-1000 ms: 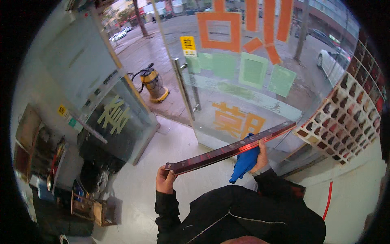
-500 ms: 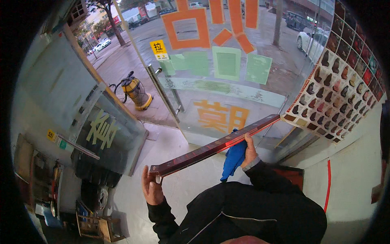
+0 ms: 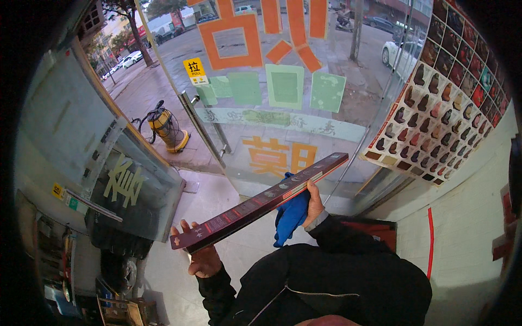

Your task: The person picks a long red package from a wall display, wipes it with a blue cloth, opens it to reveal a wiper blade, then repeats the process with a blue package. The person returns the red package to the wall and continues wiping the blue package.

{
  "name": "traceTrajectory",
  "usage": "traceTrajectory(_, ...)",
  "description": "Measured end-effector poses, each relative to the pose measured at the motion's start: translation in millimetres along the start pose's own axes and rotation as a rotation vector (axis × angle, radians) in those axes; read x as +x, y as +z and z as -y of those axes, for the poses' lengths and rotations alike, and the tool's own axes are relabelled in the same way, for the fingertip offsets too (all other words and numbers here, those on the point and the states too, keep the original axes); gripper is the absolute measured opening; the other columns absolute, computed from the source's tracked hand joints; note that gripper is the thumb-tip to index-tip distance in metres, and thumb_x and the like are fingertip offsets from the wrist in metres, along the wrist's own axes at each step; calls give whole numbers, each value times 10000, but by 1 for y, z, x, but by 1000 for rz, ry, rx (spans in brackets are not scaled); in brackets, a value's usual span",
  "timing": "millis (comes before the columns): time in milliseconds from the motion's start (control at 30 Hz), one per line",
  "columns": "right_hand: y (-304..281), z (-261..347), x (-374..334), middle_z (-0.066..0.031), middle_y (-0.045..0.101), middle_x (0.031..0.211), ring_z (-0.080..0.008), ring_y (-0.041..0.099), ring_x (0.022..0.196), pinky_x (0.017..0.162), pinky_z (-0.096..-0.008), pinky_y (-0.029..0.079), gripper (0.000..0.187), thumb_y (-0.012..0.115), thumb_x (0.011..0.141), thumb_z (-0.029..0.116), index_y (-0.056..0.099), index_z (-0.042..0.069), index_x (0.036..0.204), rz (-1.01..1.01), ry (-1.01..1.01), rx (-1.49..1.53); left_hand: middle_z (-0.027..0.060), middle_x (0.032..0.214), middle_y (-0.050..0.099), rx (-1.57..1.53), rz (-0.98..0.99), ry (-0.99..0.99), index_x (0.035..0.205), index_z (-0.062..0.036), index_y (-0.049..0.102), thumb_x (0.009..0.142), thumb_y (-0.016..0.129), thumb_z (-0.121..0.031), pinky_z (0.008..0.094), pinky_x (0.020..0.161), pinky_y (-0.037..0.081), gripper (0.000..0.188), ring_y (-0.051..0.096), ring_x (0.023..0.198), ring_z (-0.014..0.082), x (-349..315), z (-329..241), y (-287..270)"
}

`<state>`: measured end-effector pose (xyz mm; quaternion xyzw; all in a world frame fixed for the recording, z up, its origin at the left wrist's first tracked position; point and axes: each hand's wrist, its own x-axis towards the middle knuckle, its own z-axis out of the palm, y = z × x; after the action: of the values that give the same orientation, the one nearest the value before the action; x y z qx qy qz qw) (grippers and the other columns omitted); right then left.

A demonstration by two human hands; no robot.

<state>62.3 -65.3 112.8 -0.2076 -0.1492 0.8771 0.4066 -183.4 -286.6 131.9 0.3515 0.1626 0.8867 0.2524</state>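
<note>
I hold a long, flat, dark red board (image 3: 255, 204) edge-on in front of me, slanting from lower left to upper right. My left hand (image 3: 202, 259) grips its lower left end from beneath. My right hand (image 3: 314, 202) grips it near the middle and also clutches a blue cloth (image 3: 291, 213) that hangs below the board. Black sleeves cover both arms.
A glass door (image 3: 283, 108) with orange and green stickers and a metal pull handle (image 3: 202, 127) stands ahead. A colour swatch chart (image 3: 435, 98) hangs on the right by a white brick wall (image 3: 462, 228). A glass cabinet (image 3: 130, 185) and cluttered shelves (image 3: 60, 261) are on the left.
My view has tilted and drawn closer to the door. The board stays in both hands, its left end now slightly lower and nearer to me.
</note>
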Motion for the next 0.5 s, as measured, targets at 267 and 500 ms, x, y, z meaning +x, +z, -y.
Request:
traceTrajectory(267, -33, -18, 18, -43, 747, 1117, -191, 706, 974, 872, -365, 576, 531, 708, 974, 560, 702, 118, 1267, 4, 159, -321, 94, 1152, 685, 435, -59, 76, 1186, -111, 657, 887, 866, -364, 377, 991, 537, 444, 663, 1046, 239, 14, 9, 6)
traceTrajectory(500, -60, -3, 29, -227, 742, 1094, -361, 739, 997, 882, -446, 579, 517, 786, 928, 453, 695, 19, 1195, 284, -310, -1893, 81, 1117, 707, 755, -252, -171, 1244, -4, 605, 906, 754, -28, 328, 901, 550, 370, 682, 1021, 180, 42, -16, 25)
